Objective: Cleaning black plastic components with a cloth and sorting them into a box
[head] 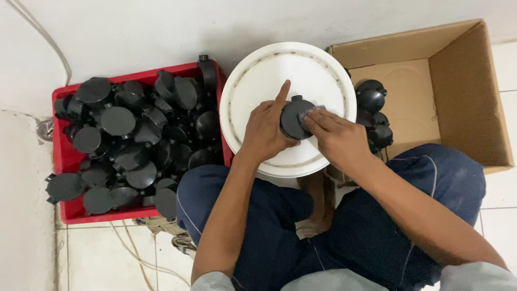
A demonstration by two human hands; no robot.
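Seen from the head camera, a seated person in dark blue trousers (334, 237) works over an upturned white bucket (253, 81), both hands closed around a round black plastic part (292, 117). The left hand (266, 132) clamps the part from its own side, fingers curled under the rim and the index finger stretched straight out, away from the body. The right hand (336, 137) presses a small grey pad (311, 112) flat against the part's top with narrow, bunched fingers. The part sits on the bucket's flat bottom, its disc face turned up and a short stub pointing away from the person; whether it has a longer axis cannot be told.

Beyond the left hand, a red plastic crate (64, 156) is heaped with matching parts (118, 121), smooth matt discs with short tubular stubs, lying at all angles. Beyond the right hand, an open brown cardboard box (463, 86) holds a few more black parts (371, 97) stacked at its near corner, close to the bucket.

The floor is pale tile (501, 188), the wall behind white plaster (161, 32). A thin cable (54, 48) runs down the wall behind the crate.
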